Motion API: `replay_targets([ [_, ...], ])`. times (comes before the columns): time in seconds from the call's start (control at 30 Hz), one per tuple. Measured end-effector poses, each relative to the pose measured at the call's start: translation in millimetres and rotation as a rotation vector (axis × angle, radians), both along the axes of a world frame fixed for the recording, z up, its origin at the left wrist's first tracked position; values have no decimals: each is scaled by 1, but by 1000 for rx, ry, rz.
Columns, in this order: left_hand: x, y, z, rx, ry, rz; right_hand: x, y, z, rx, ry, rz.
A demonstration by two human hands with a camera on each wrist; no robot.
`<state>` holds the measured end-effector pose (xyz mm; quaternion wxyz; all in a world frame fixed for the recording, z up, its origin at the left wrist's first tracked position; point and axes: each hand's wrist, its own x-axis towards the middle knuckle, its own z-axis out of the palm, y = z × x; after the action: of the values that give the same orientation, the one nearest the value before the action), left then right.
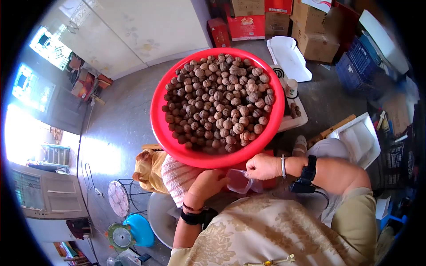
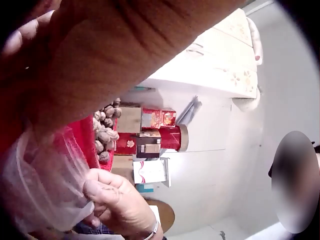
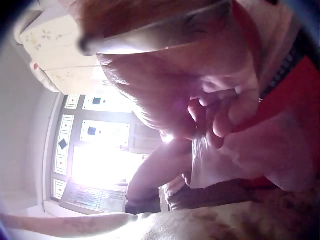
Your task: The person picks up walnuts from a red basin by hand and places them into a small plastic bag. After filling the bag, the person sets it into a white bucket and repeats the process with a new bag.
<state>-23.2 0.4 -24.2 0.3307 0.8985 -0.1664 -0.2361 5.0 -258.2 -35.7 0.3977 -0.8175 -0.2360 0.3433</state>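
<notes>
A clear plastic bag (image 1: 239,181) is stretched between both hands, below the near rim of a red basin (image 1: 155,119) full of walnuts (image 1: 217,95). The left hand (image 1: 207,185) pinches the bag's left edge. On the other side the right hand (image 1: 265,167), with a bracelet at the wrist, grips the bag with curled fingers. In the left wrist view the bag (image 2: 45,175) hangs loose and wrinkled, and the right hand (image 2: 120,202) pinches its edge. The right wrist view shows the bag (image 3: 240,155) gathered at the right hand's fingers (image 3: 225,117).
Left of the lap lies a yellow cloth (image 1: 148,170), with a round stool (image 1: 119,198) and a blue stool (image 1: 140,229) beyond. A grey tub (image 1: 159,217) stands beside the left forearm. White trays (image 1: 288,57) and cardboard boxes (image 1: 317,44) are at the back right.
</notes>
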Motion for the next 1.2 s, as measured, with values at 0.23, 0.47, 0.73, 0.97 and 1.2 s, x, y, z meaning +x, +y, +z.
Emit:
replay_targets([
  [0.23, -1, -7, -2, -87, -130, -41, -3, -2, -6, -132, -140, 100],
  [0.47, 15, 6, 43, -317, 140, 63, 2, -3, 11, -89, -124, 84],
  [0.73, 97, 32, -3, -53, -485, 288, 1, 1, 11, -138, -137, 82],
  [0.97, 137, 35, -52, 214, -469, 244, 1, -1, -3, -53, -144, 69],
  [1.2, 129, 28, -30, 287, -429, 307, 2, 3, 6, -64, -80, 58],
])
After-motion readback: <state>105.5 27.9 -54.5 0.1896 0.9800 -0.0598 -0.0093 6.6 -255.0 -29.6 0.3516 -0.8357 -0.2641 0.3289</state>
